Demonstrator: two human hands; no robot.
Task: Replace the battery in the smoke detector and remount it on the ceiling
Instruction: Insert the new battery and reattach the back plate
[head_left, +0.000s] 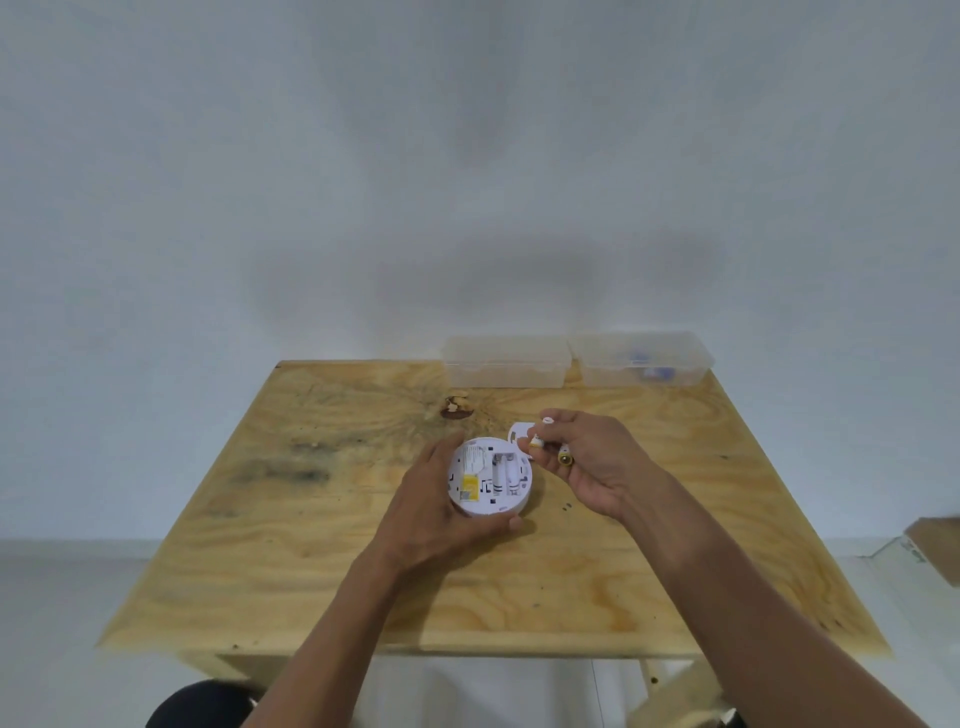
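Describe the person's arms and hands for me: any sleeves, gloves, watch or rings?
Both forearms are bare right to the bottom edge of the head view, so no sleeves show. The left hand and the right hand wear no gloves. No watch, bracelet or strap shows on either wrist, and I see no rings, though the fingers are small and slightly blurred.

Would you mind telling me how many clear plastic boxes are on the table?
2. Both stand at the far edge of the table, side by side: the left box looks empty, and the right box holds some bluish items, too blurred to identify.
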